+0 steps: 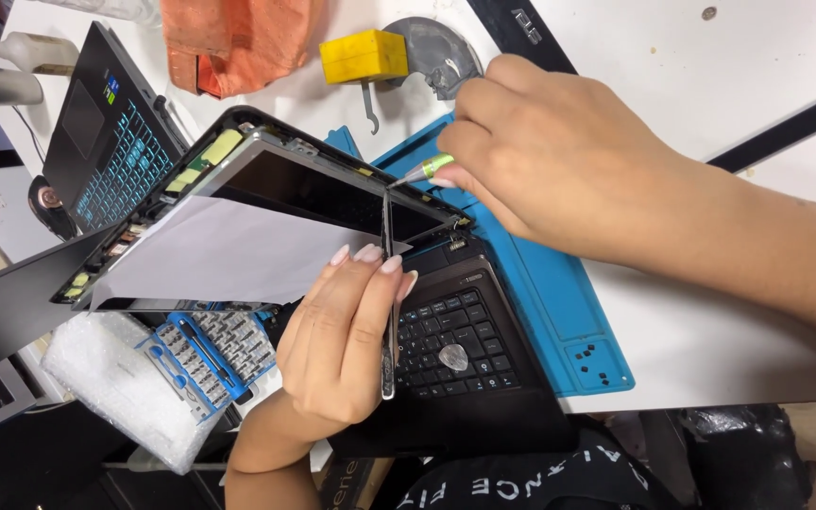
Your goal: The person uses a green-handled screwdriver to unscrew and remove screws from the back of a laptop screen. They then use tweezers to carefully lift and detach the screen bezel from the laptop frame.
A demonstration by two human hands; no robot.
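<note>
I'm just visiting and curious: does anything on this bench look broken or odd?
Yes. The black laptop's screen panel is lifted askew out of its lid frame, exposing parts along the edge. A small clear pick lies on the black keyboard.

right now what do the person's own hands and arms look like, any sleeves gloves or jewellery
Both arms are bare as far as the picture shows: no sleeves, no gloves, no watch or bracelet, no rings in view. The left hand has long, rounded nails with pale pink polish, clearest at the fingertips. The right hand shows one fingertip nail in the same pale shade. A dark garment with white lettering shows at the bottom edge.
</note>
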